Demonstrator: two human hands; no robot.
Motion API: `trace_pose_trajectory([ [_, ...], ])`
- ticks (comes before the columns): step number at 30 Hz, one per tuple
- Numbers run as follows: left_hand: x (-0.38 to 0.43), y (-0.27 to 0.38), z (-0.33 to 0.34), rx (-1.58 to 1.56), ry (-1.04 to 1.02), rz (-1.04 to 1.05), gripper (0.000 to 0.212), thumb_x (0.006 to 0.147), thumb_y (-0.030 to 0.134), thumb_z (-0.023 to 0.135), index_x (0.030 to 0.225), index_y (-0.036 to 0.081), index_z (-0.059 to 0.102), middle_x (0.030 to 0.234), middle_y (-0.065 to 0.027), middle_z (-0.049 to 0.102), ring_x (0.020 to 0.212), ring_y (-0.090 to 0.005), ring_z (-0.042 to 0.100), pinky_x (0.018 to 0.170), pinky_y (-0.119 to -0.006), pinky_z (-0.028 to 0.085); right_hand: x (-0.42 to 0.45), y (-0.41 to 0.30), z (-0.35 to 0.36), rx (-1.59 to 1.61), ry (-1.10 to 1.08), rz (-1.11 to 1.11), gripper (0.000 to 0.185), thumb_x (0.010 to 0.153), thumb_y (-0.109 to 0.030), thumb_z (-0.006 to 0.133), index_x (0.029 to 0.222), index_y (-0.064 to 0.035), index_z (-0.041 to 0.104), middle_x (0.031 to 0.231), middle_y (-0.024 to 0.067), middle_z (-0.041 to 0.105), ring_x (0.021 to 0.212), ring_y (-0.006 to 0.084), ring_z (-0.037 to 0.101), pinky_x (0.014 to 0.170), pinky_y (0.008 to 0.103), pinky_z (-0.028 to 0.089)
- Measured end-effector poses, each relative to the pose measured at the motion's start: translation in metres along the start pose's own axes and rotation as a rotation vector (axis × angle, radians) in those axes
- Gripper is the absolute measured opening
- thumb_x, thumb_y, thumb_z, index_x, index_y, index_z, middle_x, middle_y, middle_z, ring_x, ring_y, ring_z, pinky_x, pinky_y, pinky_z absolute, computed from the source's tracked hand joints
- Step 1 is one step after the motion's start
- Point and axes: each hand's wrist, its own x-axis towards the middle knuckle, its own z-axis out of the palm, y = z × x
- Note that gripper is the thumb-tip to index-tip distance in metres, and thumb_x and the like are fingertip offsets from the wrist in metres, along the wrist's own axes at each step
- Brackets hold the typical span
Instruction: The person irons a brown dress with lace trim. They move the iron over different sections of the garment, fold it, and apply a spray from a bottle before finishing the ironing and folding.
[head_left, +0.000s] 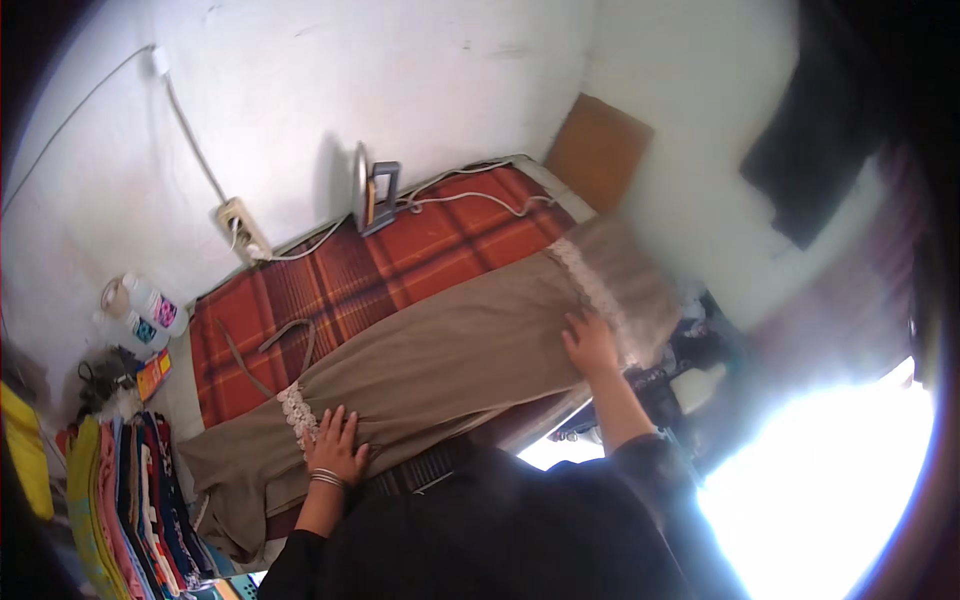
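Note:
A long brown dress (450, 341) with bands of pale lace trim lies spread lengthwise over a red plaid cloth (457, 217) on a table. My left hand (337, 446) rests flat on it with fingers apart, beside the lace band (297, 412) at the waist. Farther right, my right hand (591, 345) lies spread on the skirt, close to the lace near the hem (589, 281). Neither hand grips anything. Thin fabric ties (304, 334) trail from the waist onto the plaid cloth. Behind the dress, an electric iron (377, 191) stands upright on its heel by the wall.
The iron's white cord (480, 196) runs along the back edge. A power strip (244, 230) with plugs hangs on the wall. At left are plastic bottles (154, 304) and a row of folded clothes (142, 502). A brown board (600, 150) leans in the corner; bright light glares at right.

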Motion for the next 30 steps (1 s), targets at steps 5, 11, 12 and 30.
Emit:
trace_pose_trajectory([
  [5,-0.012,0.004,-0.005,0.012,-0.073,-0.109,0.062,0.082,0.037,0.059,0.138,0.019,0.041,0.148,-0.0075,0.032,0.138,-0.0282,0.026,0.108,-0.061,0.014,0.001,0.107,-0.057,-0.157,0.27,0.122,0.027,0.081,-0.029,0.061,0.102,-0.0132,0.067,0.113,0.0142,0.061,0.107,0.0321,0.055,0.09,0.0446,0.045],
  [11,-0.058,0.045,0.0,0.026,-0.109,-0.359,0.06,0.083,0.032,0.056,0.139,0.016,0.04,0.149,-0.0085,0.03,0.139,-0.0305,0.024,0.107,-0.063,0.017,-0.043,0.251,-0.085,-0.09,0.549,0.81,0.035,0.08,-0.029,0.061,0.108,-0.0081,0.065,0.105,0.0144,0.065,0.104,0.0328,0.058,0.09,0.0421,0.045],
  [12,-0.064,0.05,0.007,0.02,-0.059,-0.371,0.059,0.084,0.032,0.054,0.139,0.015,0.04,0.149,-0.0093,0.03,0.139,-0.0314,0.024,0.106,-0.062,0.018,-0.058,0.299,-0.077,-0.141,0.529,0.862,0.044,0.078,-0.034,0.064,0.112,-0.0073,0.063,0.113,0.0156,0.063,0.107,0.0346,0.057,0.092,0.0425,0.045],
  [30,-0.174,0.018,0.016,-0.064,0.566,-1.07,0.046,0.08,0.022,0.061,0.124,0.009,0.054,0.133,-0.0161,0.049,0.122,-0.0325,0.047,0.104,-0.042,0.037,0.03,0.343,-0.08,-0.051,0.048,0.642,0.034,0.09,-0.022,0.048,0.116,-0.0009,0.055,0.103,0.0115,0.064,0.086,0.0197,0.063,0.075,0.031,0.051],
])
